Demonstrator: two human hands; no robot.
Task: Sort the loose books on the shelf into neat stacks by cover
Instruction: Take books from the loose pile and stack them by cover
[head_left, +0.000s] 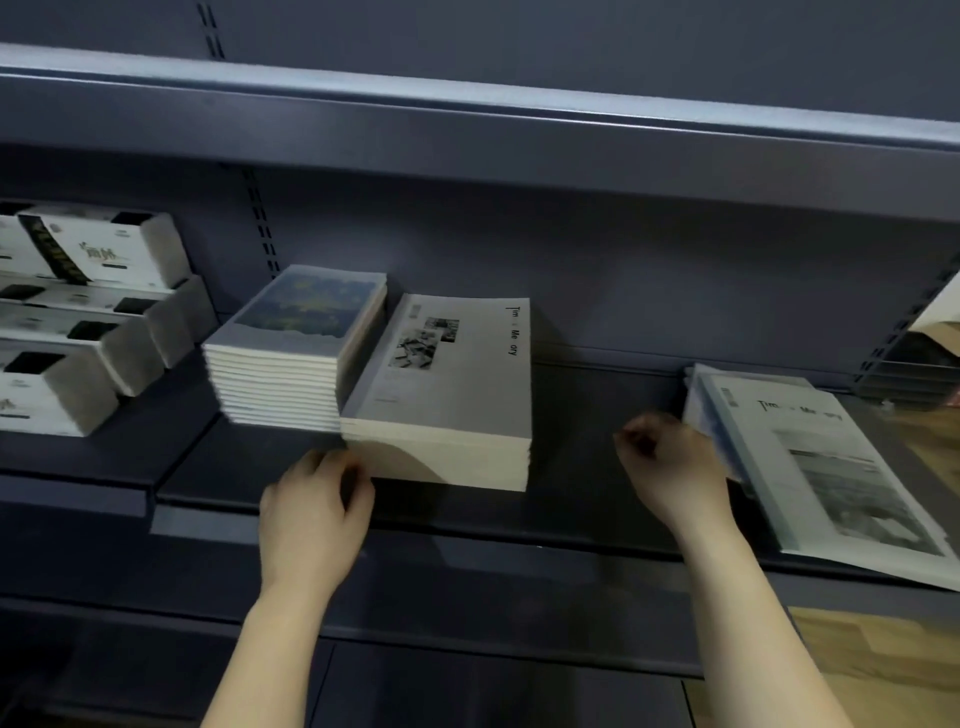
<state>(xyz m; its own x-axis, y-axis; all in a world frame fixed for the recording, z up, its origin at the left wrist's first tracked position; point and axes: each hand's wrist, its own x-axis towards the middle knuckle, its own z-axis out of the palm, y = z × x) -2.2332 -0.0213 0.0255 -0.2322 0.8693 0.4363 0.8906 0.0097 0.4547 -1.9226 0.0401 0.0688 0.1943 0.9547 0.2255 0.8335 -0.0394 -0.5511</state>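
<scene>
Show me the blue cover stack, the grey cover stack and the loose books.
blue cover stack (306, 312): head view, top cover.
grey cover stack (452, 379): head view, top cover.
loose books (841, 467): head view, topmost cover.

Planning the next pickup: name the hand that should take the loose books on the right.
Right. The right hand is at the edge of the loose books; the left hand touches the grey stack, farther away.
</scene>
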